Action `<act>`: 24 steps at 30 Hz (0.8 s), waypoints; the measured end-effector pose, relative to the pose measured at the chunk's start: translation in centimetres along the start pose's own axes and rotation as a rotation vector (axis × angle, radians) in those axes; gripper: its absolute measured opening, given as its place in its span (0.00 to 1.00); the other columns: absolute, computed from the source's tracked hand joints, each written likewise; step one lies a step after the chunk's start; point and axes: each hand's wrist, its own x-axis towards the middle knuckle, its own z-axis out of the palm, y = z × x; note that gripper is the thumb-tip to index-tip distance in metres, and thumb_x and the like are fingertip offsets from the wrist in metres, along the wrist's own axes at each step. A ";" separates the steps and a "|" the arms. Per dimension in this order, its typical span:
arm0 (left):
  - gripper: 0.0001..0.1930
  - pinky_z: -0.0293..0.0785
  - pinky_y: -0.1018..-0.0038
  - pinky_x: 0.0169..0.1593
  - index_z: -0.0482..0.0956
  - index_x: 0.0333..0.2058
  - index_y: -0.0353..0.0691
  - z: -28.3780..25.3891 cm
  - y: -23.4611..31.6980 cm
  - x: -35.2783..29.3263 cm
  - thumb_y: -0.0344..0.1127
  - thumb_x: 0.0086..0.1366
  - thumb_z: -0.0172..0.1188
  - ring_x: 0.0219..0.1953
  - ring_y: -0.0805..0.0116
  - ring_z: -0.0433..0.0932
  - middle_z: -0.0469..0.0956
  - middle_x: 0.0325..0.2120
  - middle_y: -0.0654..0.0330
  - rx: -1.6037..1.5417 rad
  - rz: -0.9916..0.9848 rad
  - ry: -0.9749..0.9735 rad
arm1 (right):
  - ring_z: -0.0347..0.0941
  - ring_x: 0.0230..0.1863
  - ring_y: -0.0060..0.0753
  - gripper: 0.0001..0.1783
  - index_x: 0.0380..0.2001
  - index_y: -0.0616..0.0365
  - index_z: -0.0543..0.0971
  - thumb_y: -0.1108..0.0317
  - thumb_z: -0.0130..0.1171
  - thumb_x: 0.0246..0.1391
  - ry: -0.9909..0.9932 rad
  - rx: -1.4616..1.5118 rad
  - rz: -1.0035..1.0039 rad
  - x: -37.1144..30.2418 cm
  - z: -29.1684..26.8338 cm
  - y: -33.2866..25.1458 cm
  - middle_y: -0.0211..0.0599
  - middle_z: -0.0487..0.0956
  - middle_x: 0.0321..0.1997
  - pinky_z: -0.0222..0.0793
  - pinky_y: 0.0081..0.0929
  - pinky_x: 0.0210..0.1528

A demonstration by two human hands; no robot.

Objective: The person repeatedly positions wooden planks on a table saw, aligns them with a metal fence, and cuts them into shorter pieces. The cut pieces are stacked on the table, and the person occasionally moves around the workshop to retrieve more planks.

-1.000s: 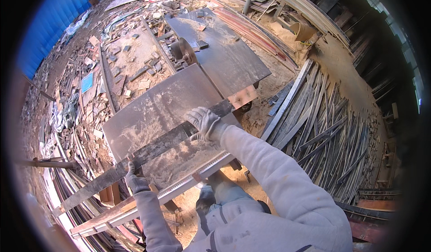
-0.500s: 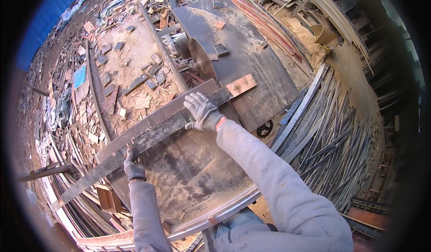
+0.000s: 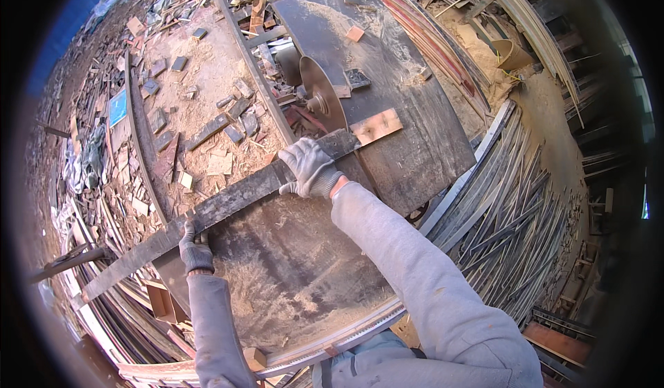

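A long, dark, worn board (image 3: pixel 232 198) lies slantwise across the metal saw table (image 3: pixel 277 277), its left end jutting past the table. Both my hands wear grey gloves. My left hand (image 3: pixel 196 250) grips the board's near edge toward its left part, fingertips showing on top. Further right, my right hand (image 3: pixel 309 169) is closed over the board, fingers across its far edge and thumb on the near side. Just beyond the board's right end stands a round saw blade (image 3: pixel 321 97). A pale wood piece (image 3: pixel 377 126) touches or adjoins that end; whether they are joined I cannot tell.
Small offcuts (image 3: pixel 207 132) and sawdust litter the area beyond the board. Several offcuts also lie on the dark metal plate (image 3: pixel 415 111) right of the blade. Long thin strips (image 3: pixel 505 215) are heaped at the right. A pale rail (image 3: pixel 339 333) edges the table before me.
The board has shifted away from me, and the brown strip seen beyond it before is now covered. Both hands stay on the board. The whole view has shifted slightly.
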 end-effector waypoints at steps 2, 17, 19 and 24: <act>0.11 0.87 0.63 0.55 0.83 0.51 0.38 0.5 0.3 0.4 0.34 0.75 0.65 0.50 0.62 0.87 0.87 0.48 0.56 0.016 0.000 -0.053 | 0.68 0.67 0.52 0.58 0.67 0.65 0.73 0.22 0.61 0.52 -0.046 0.007 0.006 0.6 -0.2 0.3 0.50 0.76 0.63 0.54 0.51 0.75; 0.09 0.86 0.65 0.53 0.86 0.46 0.38 1.3 7.4 -7.8 0.36 0.73 0.69 0.45 0.64 0.86 0.87 0.42 0.58 -0.225 0.007 -0.026 | 0.66 0.71 0.52 0.57 0.75 0.59 0.66 0.25 0.61 0.57 0.070 -0.067 -0.097 5.3 -7.1 -3.2 0.50 0.74 0.67 0.50 0.51 0.78; 0.09 0.86 0.65 0.53 0.86 0.47 0.37 -2.5 11.2 -15.8 0.32 0.72 0.69 0.47 0.63 0.86 0.88 0.43 0.56 -0.131 0.255 0.019 | 0.69 0.66 0.46 0.60 0.73 0.57 0.68 0.20 0.60 0.52 0.019 0.009 -0.204 1.8 -9.0 -8.9 0.46 0.75 0.62 0.56 0.48 0.73; 0.15 0.83 0.68 0.57 0.82 0.52 0.32 0.8 14.0 -26.3 0.23 0.68 0.70 0.49 0.64 0.86 0.88 0.45 0.56 -0.089 0.377 -0.307 | 0.77 0.42 0.46 0.52 0.55 0.57 0.78 0.19 0.65 0.48 0.297 0.244 -0.040 -13.5 -16.9 -13.5 0.44 0.78 0.41 0.73 0.46 0.46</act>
